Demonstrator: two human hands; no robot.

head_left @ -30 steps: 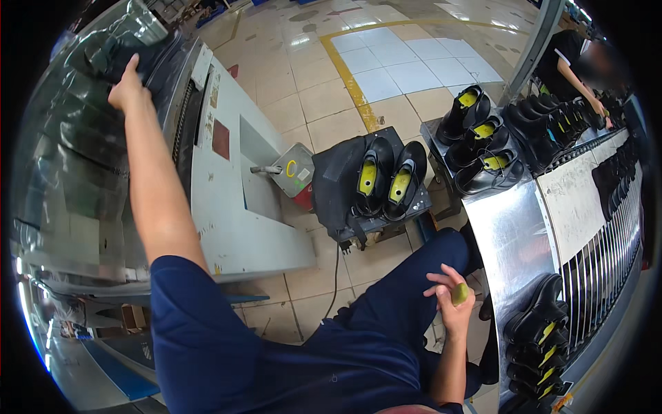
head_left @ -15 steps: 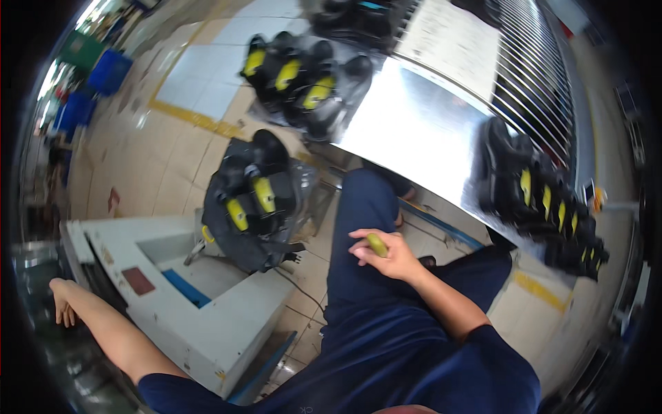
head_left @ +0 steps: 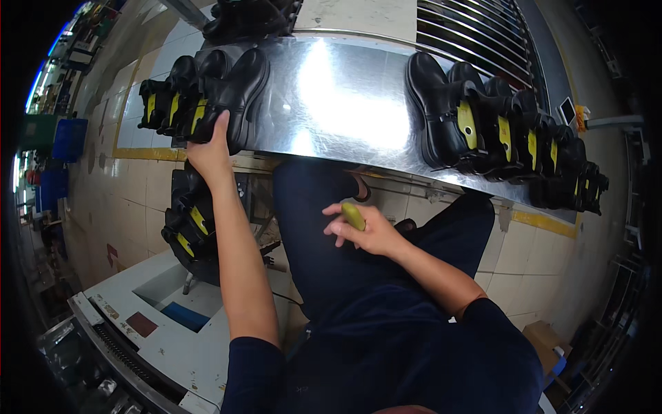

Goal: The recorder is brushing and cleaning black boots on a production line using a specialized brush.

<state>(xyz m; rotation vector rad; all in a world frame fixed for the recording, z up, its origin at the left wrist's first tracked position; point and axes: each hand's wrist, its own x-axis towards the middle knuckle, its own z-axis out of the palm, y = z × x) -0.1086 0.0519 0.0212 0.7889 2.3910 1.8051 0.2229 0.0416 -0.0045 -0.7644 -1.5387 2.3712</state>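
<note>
- My left hand (head_left: 209,153) reaches up to the near edge of the shiny metal surface (head_left: 331,103), fingers spread open and pressed against the heel end of a black work boot (head_left: 243,90); it touches the boot, but I cannot tell whether it has closed round it.
- That boot stands at the right end of a row of black boots with yellow insoles (head_left: 172,103), packed side by side at the left end of the surface, toes pointing away from me.
- My right hand (head_left: 362,230) hangs over my lap, fingers loosely curled round a small yellow-green piece (head_left: 353,216) that lies across the knuckles, pinned between thumb and fingers.
- Both of my legs are in dark blue trousers (head_left: 324,248), and my knees tuck under the near edge of the surface.
- A second row of black boots (head_left: 503,134) fills the right end of the surface, well apart from my left hand, each showing a yellow insole.
- Below my left forearm, on the tiled floor (head_left: 131,200), a dark bin holds more boots (head_left: 189,224) with yellow insoles.
- A pale grey machine (head_left: 165,338) with a blue recess sits at my lower left, just beside the bin.
</note>
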